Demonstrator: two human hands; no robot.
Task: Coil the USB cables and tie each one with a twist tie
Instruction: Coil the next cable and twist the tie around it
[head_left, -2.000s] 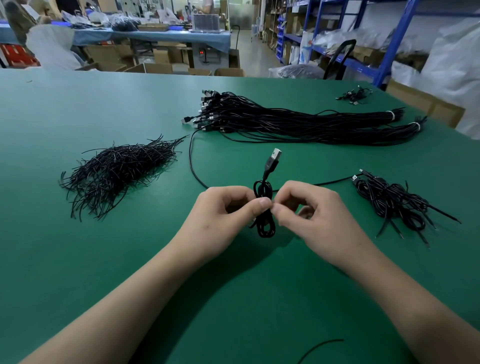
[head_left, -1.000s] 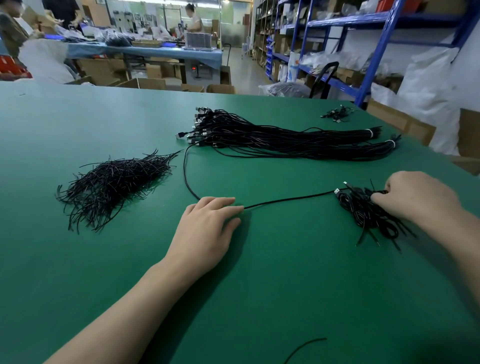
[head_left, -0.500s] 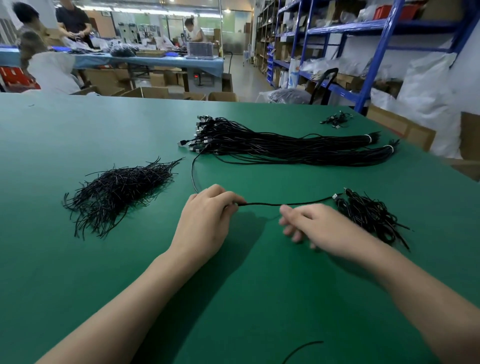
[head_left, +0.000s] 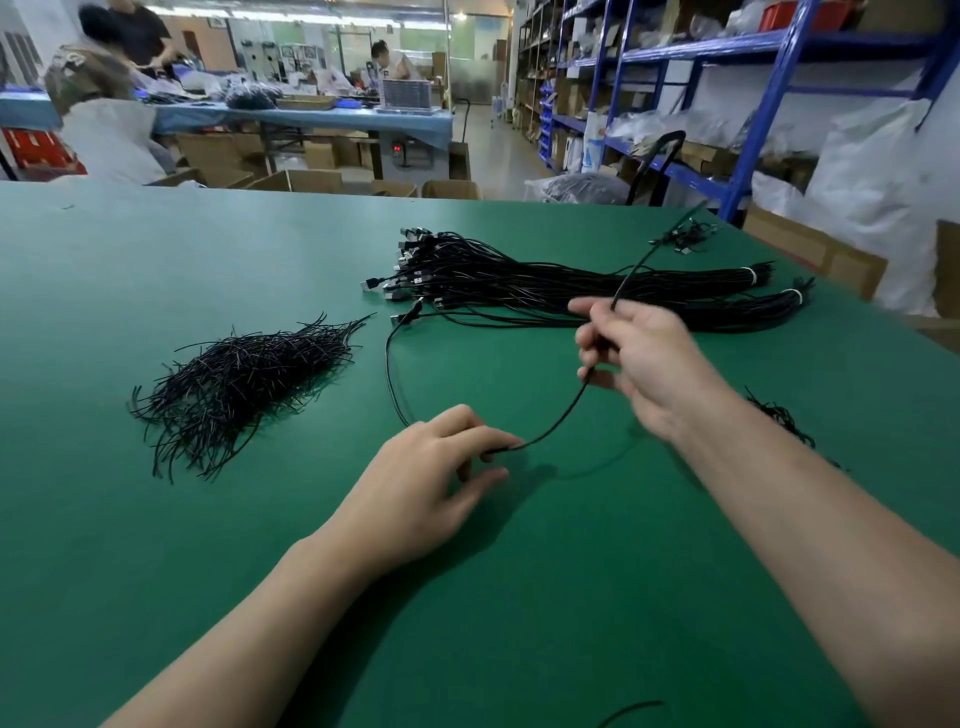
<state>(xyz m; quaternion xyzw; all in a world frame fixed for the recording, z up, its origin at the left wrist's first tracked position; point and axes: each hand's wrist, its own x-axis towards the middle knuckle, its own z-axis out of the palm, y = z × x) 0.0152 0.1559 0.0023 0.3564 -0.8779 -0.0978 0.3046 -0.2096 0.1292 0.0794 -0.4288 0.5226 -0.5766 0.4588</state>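
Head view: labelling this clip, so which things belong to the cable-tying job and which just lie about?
Job: loose cable, held by left hand and right hand; twist ties; cable bundle.
Lying about: cardboard boxes; blue shelving; white bags.

Thin black USB cable (head_left: 562, 417), uncoiled, arcs upward; twist ties (head_left: 244, 379) lie heaped to its left

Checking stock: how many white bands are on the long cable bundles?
2. One white band sits at the right end of the farther bundle; the other band at the right end of the nearer bundle. More may be hidden.
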